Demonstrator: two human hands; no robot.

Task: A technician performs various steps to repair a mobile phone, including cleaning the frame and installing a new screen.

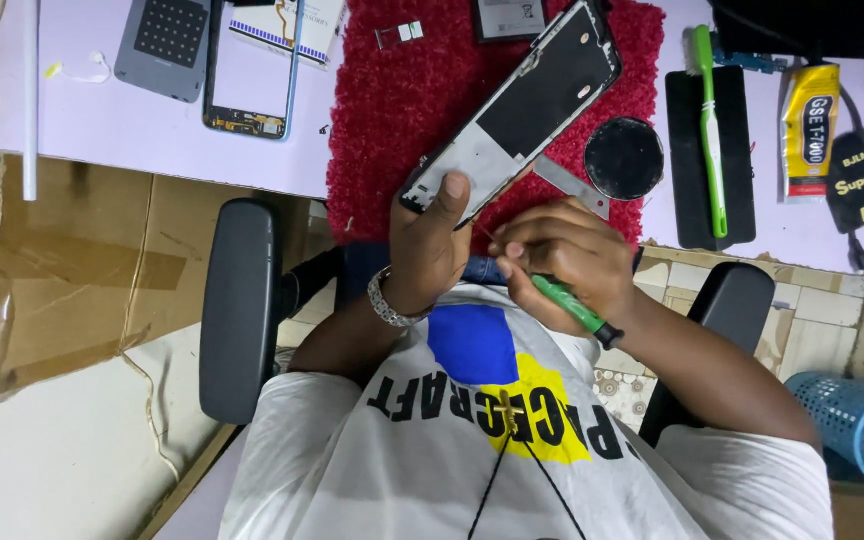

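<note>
Left hand: (430, 245) clamped on the near end of the phone frame (515, 108), thumb pressed flat on its face, fingers wrapped underneath; metal watch band at the wrist.
Right hand: (564, 262) closed round a green-handled screwdriver (574, 307), pinched like a pen; thin shaft points up and left toward the frame's near corner.
Tip contact: looks to touch the frame edge just beside the left thumb; too small to be sure.
Phone frame: stripped, dark plate with a pale grey lower section, held tilted over the red mat (402, 95).
Long axis: runs from the left hand away and to the right, far end over the mat's back edge.
Key relation: working end of the frame lies between both hands; left hand nearer and bearing it, right hand just to the frame's right and slightly closer to the body.
Right of frame: round black disc (624, 158) at the mat's edge, then a green toothbrush (711, 130) on a black slab, then a yellow glue tube (811, 128).
Left of frame: blue-edged phone shell (250, 70) and a grey back cover (165, 45) on the pale table (102, 120).
Beyond frame: small battery at the mat's far edge, partly cut off.
Below frame: chair armrests either side of the person's lap.
</note>
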